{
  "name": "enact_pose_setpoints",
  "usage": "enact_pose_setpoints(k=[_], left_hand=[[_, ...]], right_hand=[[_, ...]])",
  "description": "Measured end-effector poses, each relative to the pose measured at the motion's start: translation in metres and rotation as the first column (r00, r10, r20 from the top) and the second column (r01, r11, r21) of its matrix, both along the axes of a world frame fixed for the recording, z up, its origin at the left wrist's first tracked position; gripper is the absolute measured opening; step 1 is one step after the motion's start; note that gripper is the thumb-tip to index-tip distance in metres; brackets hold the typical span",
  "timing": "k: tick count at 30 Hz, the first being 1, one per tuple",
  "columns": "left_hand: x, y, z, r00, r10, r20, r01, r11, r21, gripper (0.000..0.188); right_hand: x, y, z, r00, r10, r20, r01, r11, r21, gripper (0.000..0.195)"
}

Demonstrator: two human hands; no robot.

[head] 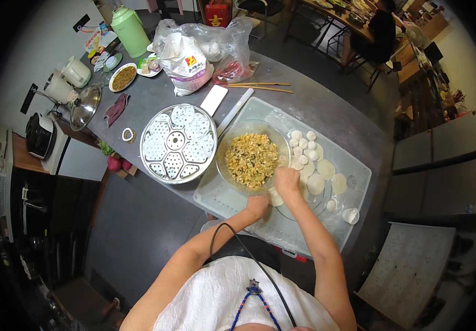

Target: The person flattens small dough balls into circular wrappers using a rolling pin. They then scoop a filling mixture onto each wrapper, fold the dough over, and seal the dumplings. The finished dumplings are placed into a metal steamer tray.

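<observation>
A thin round dough wrapper [276,198] spans the gap between my left hand [258,207] and my right hand [287,181]; the fingers of both are closed at its edges, their tips partly hidden. Just beyond is a clear bowl [284,142] of chopped yellow and green filling [251,160]. Right of my right hand, flattened dough rounds [316,184] lie on a floured translucent mat [238,207], with small dough pieces [303,143] grouped above them. A single dough piece [331,205] and a small container of white powder [350,216] are near the mat's right side.
A perforated metal steamer tray [176,140] with white liners stands left of the bowl. Behind are a white rolling pin [238,108], a phone [214,100], wooden chopsticks [258,84], a flour bag [188,66] and a glass lid [85,108]. A person [381,33] sits at a far table.
</observation>
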State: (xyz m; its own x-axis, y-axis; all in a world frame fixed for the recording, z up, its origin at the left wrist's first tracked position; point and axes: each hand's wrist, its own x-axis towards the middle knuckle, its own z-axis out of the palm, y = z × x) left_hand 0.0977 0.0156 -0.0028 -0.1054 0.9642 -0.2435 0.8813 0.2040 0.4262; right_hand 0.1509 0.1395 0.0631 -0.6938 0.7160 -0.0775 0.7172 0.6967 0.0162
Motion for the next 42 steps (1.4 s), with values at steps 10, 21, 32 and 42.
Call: enact_pose_setpoints(k=[10,21,32,42], left_hand=[[0.015,0.01,-0.037,0.963,0.125,-0.241,-0.062,0.966,0.251,0.012],[0.022,0.005,-0.021,0.928,0.374,-0.007,-0.367,0.913,0.179,0.014],[0.046,0.016,-0.008,0.782,0.622,0.036,-0.619,0.77,0.156,0.011],[0.049,0.024,-0.003,0.772,0.577,0.266,-0.611,0.789,0.06,0.013]], right_hand=[[0.022,-0.021,0.066,0.965,-0.203,-0.164,0.17,0.966,-0.192,0.024],[0.035,-0.047,0.065,0.941,-0.219,-0.258,0.149,0.952,-0.266,0.025],[0.037,-0.043,0.071,0.916,-0.223,-0.334,0.132,0.953,-0.272,0.022],[0.041,-0.032,0.065,0.911,-0.231,-0.341,0.142,0.953,-0.266,0.02]])
